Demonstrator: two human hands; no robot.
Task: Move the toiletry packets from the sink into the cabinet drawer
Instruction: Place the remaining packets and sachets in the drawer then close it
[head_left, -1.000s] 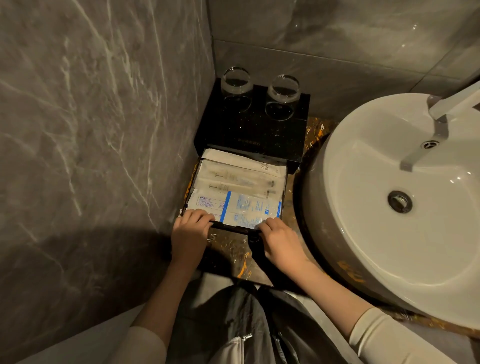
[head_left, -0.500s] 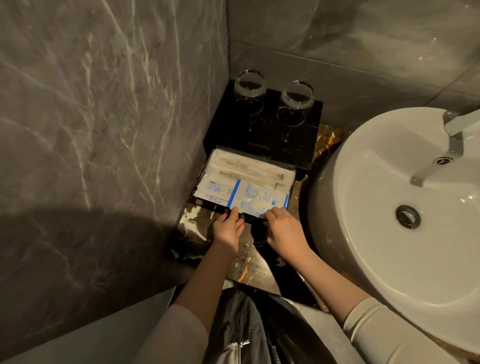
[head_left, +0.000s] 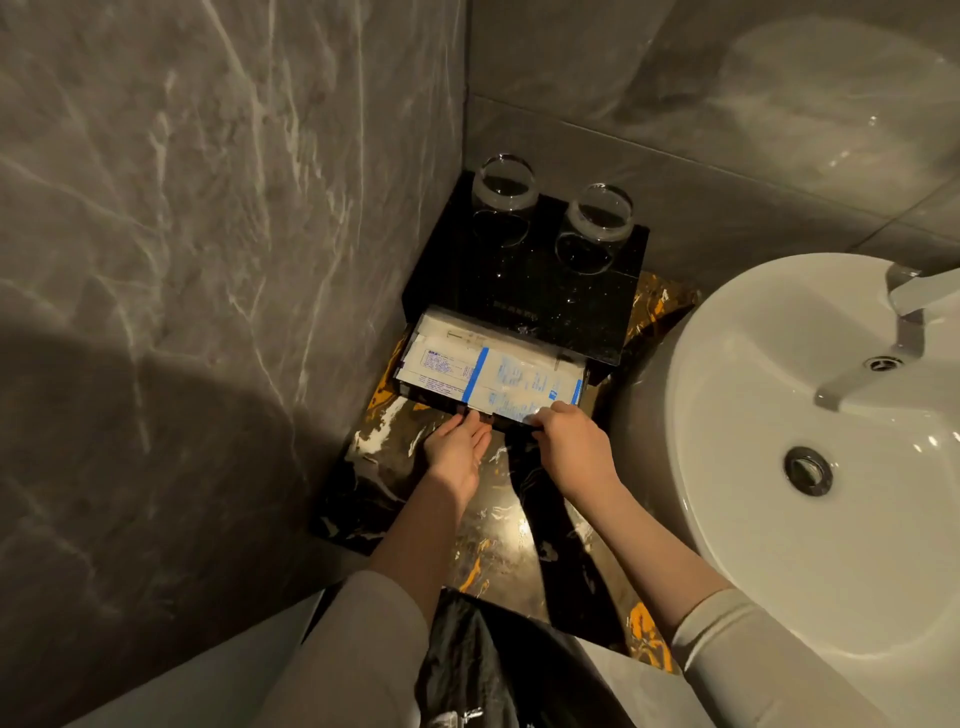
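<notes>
White toiletry packets (head_left: 493, 371) with blue stripes lie in the drawer (head_left: 431, 401) of a small black cabinet (head_left: 524, 291) in the wall corner. Only the drawer's front part sticks out; the rest is under the cabinet top. My left hand (head_left: 457, 449) lies flat with fingertips against the drawer's front edge. My right hand (head_left: 571, 441) has its fingers curled at the front right edge, touching a packet's corner. The white sink (head_left: 779, 415) to the right holds no packets that I can see.
Two upturned glasses (head_left: 506, 182) (head_left: 597, 213) stand on the cabinet top. Grey marble walls close in on the left and behind. The dark glossy counter (head_left: 488, 525) runs toward me. A faucet (head_left: 904, 296) hangs over the sink.
The drawer has slid back into the cabinet, so fewer packets show. My left hand moved from the drawer's left corner to its middle front, beside my right hand.
</notes>
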